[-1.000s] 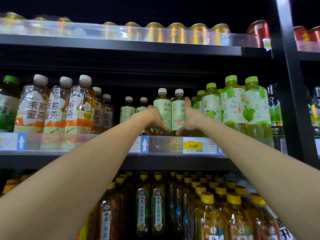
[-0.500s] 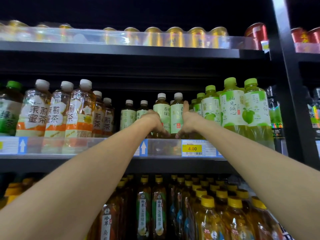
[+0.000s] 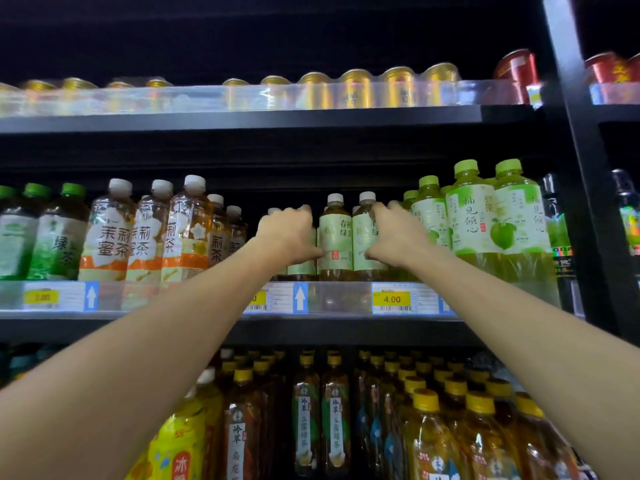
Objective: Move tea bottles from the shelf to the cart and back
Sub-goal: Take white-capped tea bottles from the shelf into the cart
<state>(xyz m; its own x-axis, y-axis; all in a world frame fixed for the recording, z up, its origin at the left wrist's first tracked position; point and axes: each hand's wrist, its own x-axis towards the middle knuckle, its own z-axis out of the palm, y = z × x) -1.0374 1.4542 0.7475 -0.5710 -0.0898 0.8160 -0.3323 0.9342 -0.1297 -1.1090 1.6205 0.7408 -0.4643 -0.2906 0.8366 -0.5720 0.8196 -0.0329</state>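
Snugly, hands (image 3: 287, 233) (image 3: 394, 237) around tea bottles (image 3: 362, 237)

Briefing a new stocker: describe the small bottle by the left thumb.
Middle shelf, up-left of the yellow 4.00 tag. The small bottle stands between left hand and right hand: white cap, pale green label. Its twin is partly behind the right hand.

Shop drinks aisle, stocked black shelves (image 3: 311, 329) (three tiers), price tags (image 3: 391, 299), bottled teas (image 3: 335, 233)

Dim, dark above; glare on the clear shelf rail (image 3: 194, 98); soft blur leftward; wide-angle bowing at edges
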